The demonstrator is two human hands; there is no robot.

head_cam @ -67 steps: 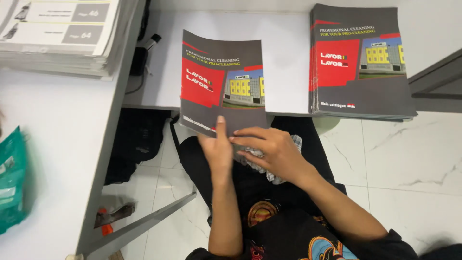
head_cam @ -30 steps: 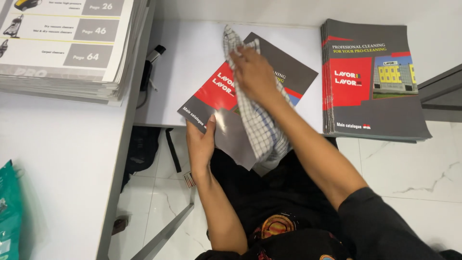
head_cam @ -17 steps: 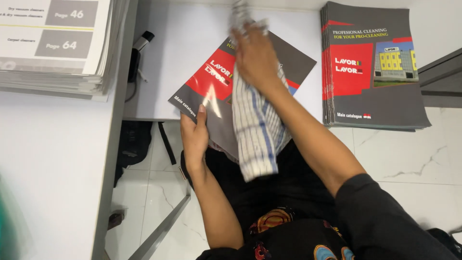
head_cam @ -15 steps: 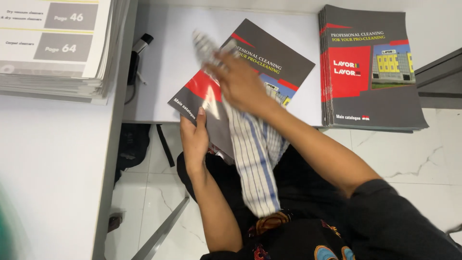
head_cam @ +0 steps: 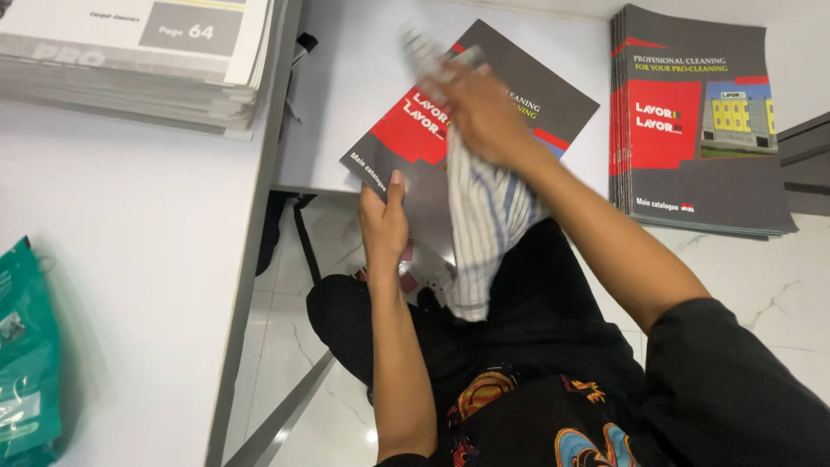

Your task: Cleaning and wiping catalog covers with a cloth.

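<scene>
My right hand [head_cam: 484, 112] fingers clamp a checked cloth [head_cam: 484, 216] onto a grey-and-red catalogue [head_cam: 415, 143] at the white desk [head_cam: 346, 86] edge. My left hand [head_cam: 383, 227] pinches its near corner. A matching stack of catalogues [head_cam: 700, 121] lies right.

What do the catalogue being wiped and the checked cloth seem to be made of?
The catalogue looks like coated glossy paper: a pale sheen shows on its grey cover near the left hand, and it overhangs the table edge. The cloth under the right hand looks like thin woven fabric, probably cotton: it hangs in soft folds.
</scene>
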